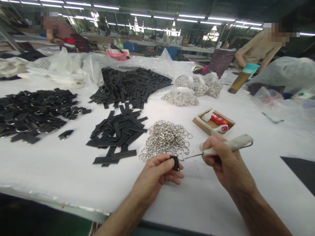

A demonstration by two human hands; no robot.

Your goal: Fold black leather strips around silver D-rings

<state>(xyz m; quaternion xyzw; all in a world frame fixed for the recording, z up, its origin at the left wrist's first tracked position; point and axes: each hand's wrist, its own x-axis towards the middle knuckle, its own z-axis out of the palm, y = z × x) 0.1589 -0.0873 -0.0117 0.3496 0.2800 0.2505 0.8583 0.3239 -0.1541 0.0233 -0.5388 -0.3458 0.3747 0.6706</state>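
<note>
My left hand [157,170] pinches a small folded black strap [175,163] between thumb and fingers, just in front of a pile of metal D-rings [167,136]. My right hand [223,160] is closed around the pale wrapped handle of an awl-like tool [230,145]. Its thin metal shaft points left, with the tip by a D-ring at the pile's near edge, close to the strap. Whether the tip touches that ring I cannot tell. Loose black strap pieces [118,127] lie left of the rings.
Looped straps with rings [36,113] are heaped at far left. Behind are a larger strap pile [133,83] and bags of rings [199,85]. A small cardboard box [203,126] holds a red tube [220,120]. Black sheet [299,172] lies right. Two people work beyond.
</note>
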